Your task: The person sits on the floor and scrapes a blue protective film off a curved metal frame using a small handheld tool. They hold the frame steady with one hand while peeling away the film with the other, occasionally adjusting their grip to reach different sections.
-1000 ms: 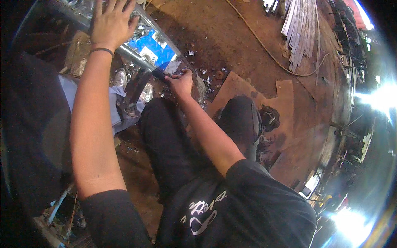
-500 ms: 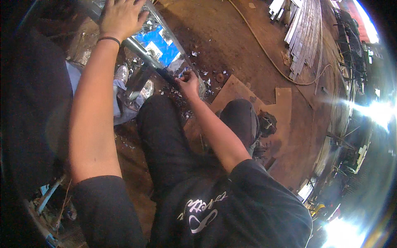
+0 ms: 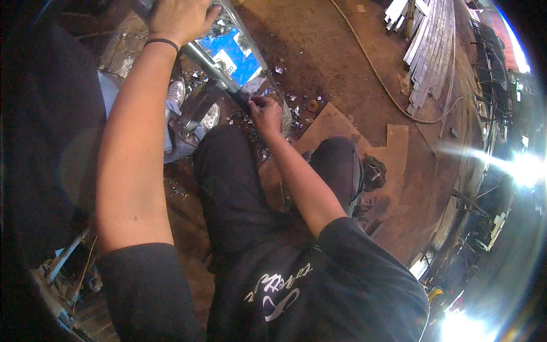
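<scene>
A long, shiny metal tube [image 3: 208,64] slants down from the top left. Alongside it lies a clear-looking, glossy panel with a blue and white label [image 3: 236,57]. My left hand [image 3: 181,21] lies over the tube's upper part with its thumb apart; the fingertips are cut off by the picture's top edge. At the tube's dark lower end, my right hand [image 3: 265,115] has its fingers closed in a pinch, knuckles up. What is between those fingers is too small to tell.
Small white scraps [image 3: 278,70] litter the brown floor. Flat brown cardboard [image 3: 325,128] lies by my knees. A hose [image 3: 373,68] curves toward a stack of long pale strips [image 3: 433,45]. Another person's shoe [image 3: 212,115] and pale trousers show close on the left, beyond my left forearm.
The whole view has shifted slightly, moving things right and down. My right hand remains at the tube's lower end, its fingers turned a little; less black shows there. My left hand stays on the tube.
</scene>
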Action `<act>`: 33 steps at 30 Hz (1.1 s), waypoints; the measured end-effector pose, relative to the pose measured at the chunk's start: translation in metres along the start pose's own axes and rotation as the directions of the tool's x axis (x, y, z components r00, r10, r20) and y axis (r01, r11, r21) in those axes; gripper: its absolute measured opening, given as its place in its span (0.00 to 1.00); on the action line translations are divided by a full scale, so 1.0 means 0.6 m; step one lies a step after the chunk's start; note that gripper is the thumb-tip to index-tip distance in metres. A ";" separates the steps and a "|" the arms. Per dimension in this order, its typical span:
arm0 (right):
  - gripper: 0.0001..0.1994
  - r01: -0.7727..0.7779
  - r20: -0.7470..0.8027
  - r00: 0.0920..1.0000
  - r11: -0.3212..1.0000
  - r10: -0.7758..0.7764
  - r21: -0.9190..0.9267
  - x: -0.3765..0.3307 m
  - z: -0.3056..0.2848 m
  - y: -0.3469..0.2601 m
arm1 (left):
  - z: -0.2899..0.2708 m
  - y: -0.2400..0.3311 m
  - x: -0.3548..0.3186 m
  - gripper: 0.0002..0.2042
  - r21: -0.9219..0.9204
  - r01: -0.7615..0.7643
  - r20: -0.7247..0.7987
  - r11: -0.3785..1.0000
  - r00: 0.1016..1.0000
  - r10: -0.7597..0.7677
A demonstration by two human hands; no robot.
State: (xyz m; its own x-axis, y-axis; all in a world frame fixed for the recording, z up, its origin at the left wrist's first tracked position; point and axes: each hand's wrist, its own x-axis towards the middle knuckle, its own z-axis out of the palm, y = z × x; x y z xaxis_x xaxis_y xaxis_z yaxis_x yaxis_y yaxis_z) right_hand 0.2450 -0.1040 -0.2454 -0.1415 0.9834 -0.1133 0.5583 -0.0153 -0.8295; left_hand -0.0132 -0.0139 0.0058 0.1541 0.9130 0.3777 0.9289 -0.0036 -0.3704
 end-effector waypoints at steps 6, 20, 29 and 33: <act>0.11 0.008 0.017 1.000 1.000 -0.008 0.006 0.003 0.001 0.000 | 0.014 0.001 -0.004 0.30 -0.024 0.003 -0.023 1.000 1.000 -0.003; 0.12 0.066 -0.056 0.996 0.993 -0.071 -0.094 -0.016 0.034 0.001 | 0.006 0.003 0.001 0.30 -0.042 0.004 -0.021 0.999 1.000 -0.005; 0.14 -0.022 -0.174 0.984 0.993 0.042 0.113 -0.015 0.015 0.029 | 0.003 0.002 0.003 0.29 -0.031 0.004 -0.021 1.000 1.000 -0.005; 0.12 -0.106 0.007 0.994 0.954 0.109 0.281 0.005 -0.004 0.066 | 0.010 -0.002 -0.008 0.30 -0.024 0.008 -0.014 1.000 1.000 -0.008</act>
State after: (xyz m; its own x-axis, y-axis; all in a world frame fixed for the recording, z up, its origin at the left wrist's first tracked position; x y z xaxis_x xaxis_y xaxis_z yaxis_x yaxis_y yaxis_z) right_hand 0.2690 -0.1013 -0.2774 -0.0857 0.9747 -0.2064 0.3175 -0.1697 -0.9330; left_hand -0.0172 -0.0160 -0.0009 0.1511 0.9073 0.3924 0.9379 -0.0062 -0.3469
